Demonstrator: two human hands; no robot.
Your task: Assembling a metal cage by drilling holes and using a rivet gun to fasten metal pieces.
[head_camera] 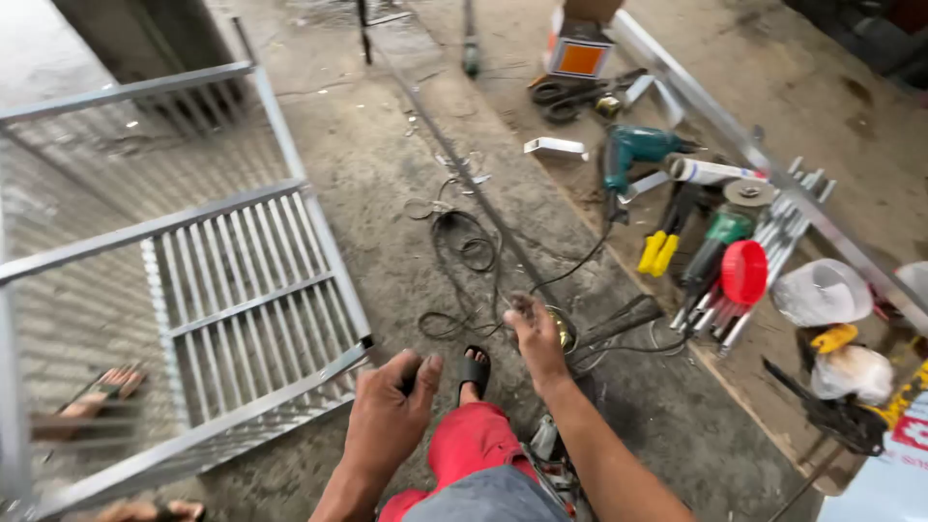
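My left hand (389, 416) is closed around a dark handle-like object near the corner of a grey metal grille frame (242, 290) that stands tilted on the concrete floor. My right hand (535, 338) reaches forward over a tangle of black cable (464, 251) with its fingers curled; whether it grips the cable or a small brass-coloured part beside it is unclear. My leg in red trousers (464, 445) and a foot in a black sandal (473, 372) lie between the two hands. A power tool (551, 464) rests at my lap, partly hidden.
To the right lie a teal drill (633, 155), an angle grinder with red guard (730, 261), yellow-handled pliers (662, 246), metal bars (773, 242), plastic bags (822, 290) and an orange-and-white box (578, 48). Another person's feet (101, 387) show through the grille.
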